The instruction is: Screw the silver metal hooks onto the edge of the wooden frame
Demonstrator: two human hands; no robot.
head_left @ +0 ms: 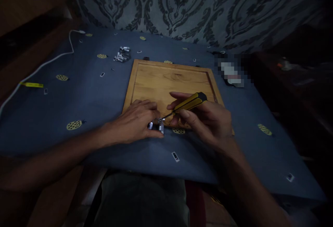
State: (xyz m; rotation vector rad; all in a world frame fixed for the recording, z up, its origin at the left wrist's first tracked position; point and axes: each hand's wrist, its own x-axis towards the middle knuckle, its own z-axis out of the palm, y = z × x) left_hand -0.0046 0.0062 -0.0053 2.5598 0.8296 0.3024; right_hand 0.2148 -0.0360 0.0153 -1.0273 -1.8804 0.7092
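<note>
My left hand point(136, 121) is closed around a small shiny metal part point(159, 127) at the near edge of a wooden board point(156, 78). My right hand point(205, 119) grips a screwdriver with a yellow and black handle point(191, 102). Its metal tip touches the top of the metal part. Both hands rest close together over the blue cloth point(85, 102) that covers the table. The fingers hide most of the metal part.
A small pile of metal parts point(122, 54) lies on the cloth beyond the board's far left corner. A white cable point(39, 68) runs along the left side, with a yellow tag point(32, 85) near it. A patterned fabric wall point(182, 5) stands behind the table.
</note>
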